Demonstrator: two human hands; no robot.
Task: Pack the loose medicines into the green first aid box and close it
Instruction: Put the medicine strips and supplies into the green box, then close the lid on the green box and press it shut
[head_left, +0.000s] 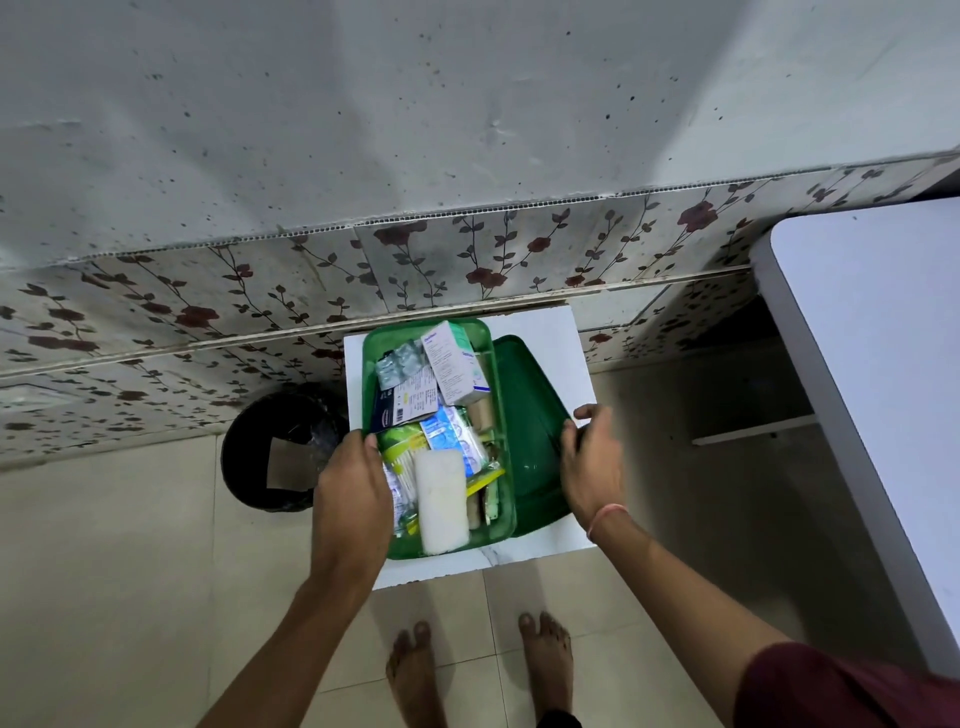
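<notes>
A floral-patterned wall panel (208, 291) runs behind a small white table (550, 332), which stands on a pale tiled floor (130, 545) with open floor on the near side, where a person's bare feet (415, 670) stand just short of the table's front edge. A larger white surface (872, 364) fills the right side, well apart from the small table, with a dark gap of floor between them. A black waste bin (270, 452) sits on the floor just beside the table's left edge.

The green first aid box (506, 431) lies open on the table and takes up most of the top, leaving narrow bare margins at the far and near edges. Its lid (524, 395) lies folded open to the right, reaching almost to the table's right edge. The tray is packed full: a white medicine carton (452, 364) rises above the far rim, a silver blister strip (402, 364) lies beside it, and a white pad (441, 499) lies near the front.

The left hand (353, 499) rests on the box's left rim, fingers curled together over the edge. The right hand (592, 457), a pink thread (605, 519) at its wrist, grips the lid's outer edge, thumb and fingers closed on it.
</notes>
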